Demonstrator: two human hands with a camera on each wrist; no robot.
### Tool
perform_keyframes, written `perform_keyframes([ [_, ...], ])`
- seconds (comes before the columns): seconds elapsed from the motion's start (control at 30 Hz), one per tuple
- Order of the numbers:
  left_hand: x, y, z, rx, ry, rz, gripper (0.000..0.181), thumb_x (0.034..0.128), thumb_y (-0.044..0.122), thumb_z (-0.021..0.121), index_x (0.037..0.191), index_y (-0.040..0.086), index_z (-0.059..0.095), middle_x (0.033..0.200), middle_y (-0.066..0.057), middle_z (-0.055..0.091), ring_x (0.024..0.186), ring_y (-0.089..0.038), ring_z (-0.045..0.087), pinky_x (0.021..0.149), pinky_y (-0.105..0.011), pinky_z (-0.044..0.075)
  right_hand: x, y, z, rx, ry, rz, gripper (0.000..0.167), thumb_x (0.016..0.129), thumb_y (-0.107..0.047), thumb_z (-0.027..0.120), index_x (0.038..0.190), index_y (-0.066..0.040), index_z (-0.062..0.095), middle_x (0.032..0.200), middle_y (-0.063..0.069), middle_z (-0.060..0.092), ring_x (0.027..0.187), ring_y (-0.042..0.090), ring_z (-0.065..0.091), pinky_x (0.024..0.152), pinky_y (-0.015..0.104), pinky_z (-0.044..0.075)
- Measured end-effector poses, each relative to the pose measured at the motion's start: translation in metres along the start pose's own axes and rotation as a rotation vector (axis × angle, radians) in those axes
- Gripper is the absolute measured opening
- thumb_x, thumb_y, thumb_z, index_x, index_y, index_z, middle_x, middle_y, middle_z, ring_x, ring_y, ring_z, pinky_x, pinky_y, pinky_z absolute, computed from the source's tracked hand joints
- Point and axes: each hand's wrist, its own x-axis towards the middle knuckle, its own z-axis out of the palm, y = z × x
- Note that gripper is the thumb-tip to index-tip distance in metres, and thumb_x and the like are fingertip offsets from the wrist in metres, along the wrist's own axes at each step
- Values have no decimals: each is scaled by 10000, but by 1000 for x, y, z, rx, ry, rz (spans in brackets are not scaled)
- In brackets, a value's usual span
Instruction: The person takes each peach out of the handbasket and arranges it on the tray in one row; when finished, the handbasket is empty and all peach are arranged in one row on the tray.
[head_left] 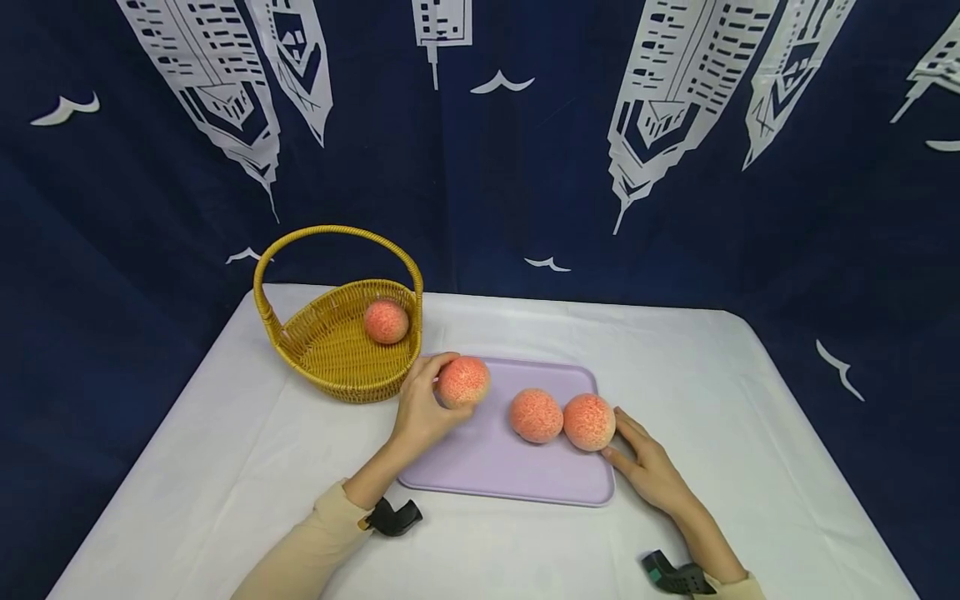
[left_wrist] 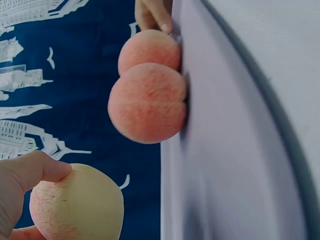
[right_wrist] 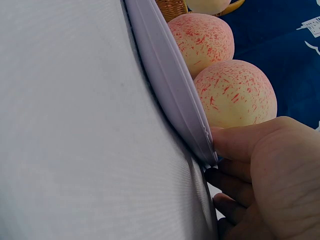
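Note:
My left hand (head_left: 424, 408) grips a pink-orange peach (head_left: 465, 382), thumb and fingers on its sides, above the left part of a lilac tray (head_left: 487, 471). In the left wrist view this peach (left_wrist: 85, 205) shows a pale yellow side. Two more peaches, a left one (head_left: 536, 416) and a right one (head_left: 589, 422), sit side by side on the tray. Beside the right peach, at the tray's right end, is my right hand (head_left: 654, 471), its fingers relaxed. Its thumb (right_wrist: 235, 142) lies close to the peach and tray rim; whether it presses either is unclear.
A yellow wicker basket (head_left: 330, 346) with a tall handle stands at the back left, just beyond my left hand. One peach (head_left: 386, 322) lies inside it. A white cloth (head_left: 750, 400) covers the table, and a dark blue printed curtain (head_left: 517, 183) hangs behind.

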Motion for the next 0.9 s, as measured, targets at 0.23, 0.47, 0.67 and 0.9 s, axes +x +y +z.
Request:
perform_keyframes([
  [0.23,-6,-5,13,15,-101,-77,650,594,83,843,1203,105,620,1127,-132,577,1056,-298,574,939,-524,464,0,-1,0,-3,4,-3,596,937,-175,631,1418,100,412,1500,331,332,1381,536,287,1056,691,267],
  [0.47,-16,-15,24,23,-136,-85,653,587,61,860,1184,93,597,1158,-141,602,1099,-329,577,957,-557,456,-4,-2,1,-2,6,5,608,940,-196,632,1427,90,407,1505,317,336,1383,527,291,1070,657,276],
  [0.67,-19,-22,30,18,-153,-64,653,586,55,863,1175,88,582,1128,-135,630,1091,-337,608,945,-551,484,-6,-3,2,-15,30,-29,593,932,-182,640,1416,87,426,1488,319,364,1364,527,324,1118,140,184],
  [0.9,-16,-19,32,27,-169,-88,643,613,117,866,1175,60,559,1081,-136,618,1035,-310,599,929,-531,480,-2,-5,-1,2,31,-31,591,936,-177,634,1419,89,420,1493,322,352,1375,528,308,1012,8,97],
])
